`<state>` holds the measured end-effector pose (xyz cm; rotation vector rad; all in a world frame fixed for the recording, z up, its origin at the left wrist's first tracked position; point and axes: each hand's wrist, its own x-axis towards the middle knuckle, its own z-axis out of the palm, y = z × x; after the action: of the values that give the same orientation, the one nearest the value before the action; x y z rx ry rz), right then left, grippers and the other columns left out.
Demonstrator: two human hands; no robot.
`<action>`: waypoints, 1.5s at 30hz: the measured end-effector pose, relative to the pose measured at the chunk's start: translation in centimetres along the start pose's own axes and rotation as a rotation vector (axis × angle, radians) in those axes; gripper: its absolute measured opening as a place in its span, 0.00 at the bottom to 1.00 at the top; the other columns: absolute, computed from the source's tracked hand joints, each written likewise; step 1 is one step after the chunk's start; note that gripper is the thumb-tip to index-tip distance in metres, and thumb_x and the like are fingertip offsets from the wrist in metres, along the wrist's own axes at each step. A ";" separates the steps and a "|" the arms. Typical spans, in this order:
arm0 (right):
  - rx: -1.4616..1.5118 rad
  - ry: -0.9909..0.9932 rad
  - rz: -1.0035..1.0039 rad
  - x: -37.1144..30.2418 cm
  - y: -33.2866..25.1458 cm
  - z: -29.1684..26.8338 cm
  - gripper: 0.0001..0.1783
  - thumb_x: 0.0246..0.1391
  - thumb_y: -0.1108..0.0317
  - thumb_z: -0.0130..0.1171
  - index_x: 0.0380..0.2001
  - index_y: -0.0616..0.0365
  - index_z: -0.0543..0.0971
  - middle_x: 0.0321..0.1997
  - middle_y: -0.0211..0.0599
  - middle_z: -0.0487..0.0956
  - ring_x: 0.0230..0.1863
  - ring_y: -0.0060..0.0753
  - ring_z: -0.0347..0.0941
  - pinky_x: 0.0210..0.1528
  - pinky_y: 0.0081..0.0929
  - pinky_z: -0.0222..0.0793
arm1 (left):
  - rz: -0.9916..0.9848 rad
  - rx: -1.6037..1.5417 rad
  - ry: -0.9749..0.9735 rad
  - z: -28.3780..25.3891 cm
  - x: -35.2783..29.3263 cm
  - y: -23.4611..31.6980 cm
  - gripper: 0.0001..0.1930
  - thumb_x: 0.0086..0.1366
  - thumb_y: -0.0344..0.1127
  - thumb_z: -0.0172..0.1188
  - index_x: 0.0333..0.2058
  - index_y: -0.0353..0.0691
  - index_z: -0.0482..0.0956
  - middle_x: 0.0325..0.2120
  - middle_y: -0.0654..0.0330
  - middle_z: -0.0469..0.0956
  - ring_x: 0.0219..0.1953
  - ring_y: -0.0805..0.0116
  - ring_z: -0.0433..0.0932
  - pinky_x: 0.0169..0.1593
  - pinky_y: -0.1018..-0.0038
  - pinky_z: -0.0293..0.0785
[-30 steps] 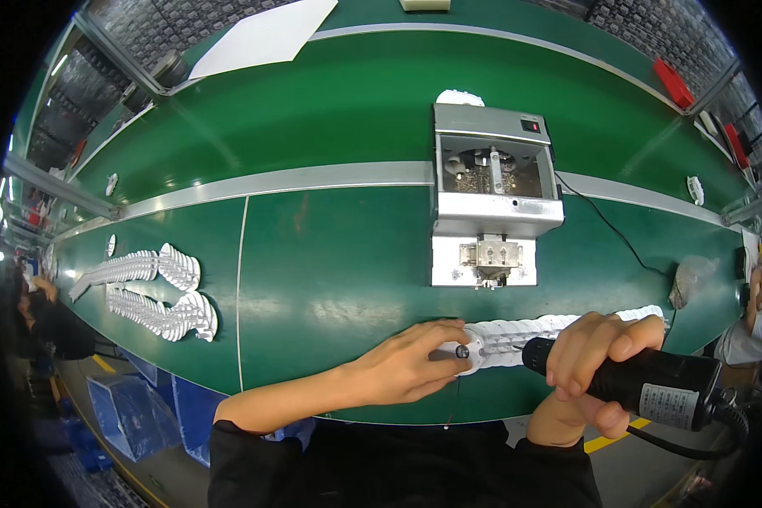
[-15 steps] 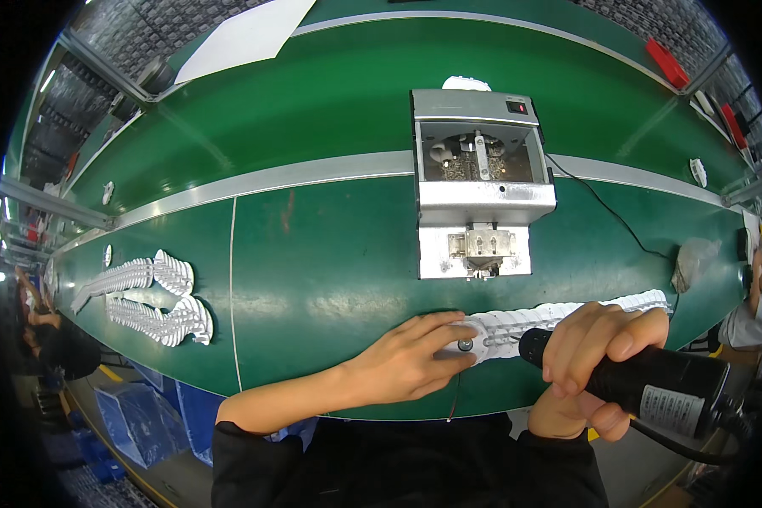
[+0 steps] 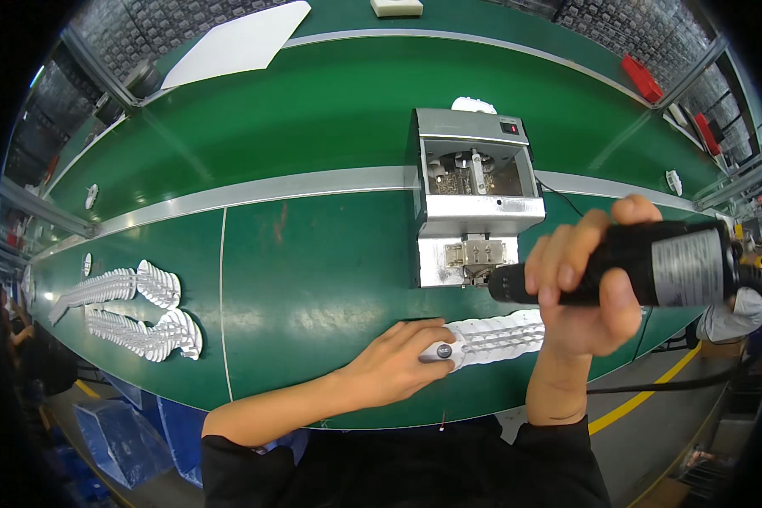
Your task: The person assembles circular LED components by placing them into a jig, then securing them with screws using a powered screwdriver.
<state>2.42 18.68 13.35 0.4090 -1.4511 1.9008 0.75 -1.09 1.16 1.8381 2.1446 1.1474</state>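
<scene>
A long white ribbed strip (image 3: 498, 337) lies across the bench before me, its right part hidden behind my right forearm. My left hand (image 3: 395, 362) grips the strip's left end, fingers on either side of a small round dark spot. Raised above the bench, my right hand (image 3: 582, 296) is wrapped round a black electric screwdriver (image 3: 631, 262). The tool points left, its nose close to the front outlet of a silver screw feeder (image 3: 481, 209). Whether the nose touches the outlet I cannot tell. Loose screws show through the feeder's top window.
Two more white ribbed pieces (image 3: 110, 292) (image 3: 144, 334) lie on the green bench (image 3: 313, 279) at left. A white sheet (image 3: 237, 46) and a red bin (image 3: 642, 79) are on the far shelf. Blue crates (image 3: 123, 440) stand below at left. The screwdriver's cable (image 3: 665, 385) trails at right.
My right hand has lifted the screwdriver from over the strip up to the screw feeder's outlet. My left hand stays on the strip's end. The view has shifted slightly.
</scene>
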 end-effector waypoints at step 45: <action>0.009 -0.264 0.371 -5.3 0.8 1.1 0.24 0.45 0.68 0.67 0.43 0.59 0.66 0.21 0.39 0.73 0.19 0.33 0.70 0.24 0.31 0.68 | -0.029 -0.040 0.061 -0.1 -1.4 -1.1 0.11 0.52 0.32 0.60 0.36 0.46 0.82 0.48 0.58 0.71 0.56 0.53 0.69 0.53 0.63 0.69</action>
<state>5.47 15.76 9.84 0.4308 -1.7915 2.2092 0.13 -2.41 0.03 1.7718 2.1563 1.2467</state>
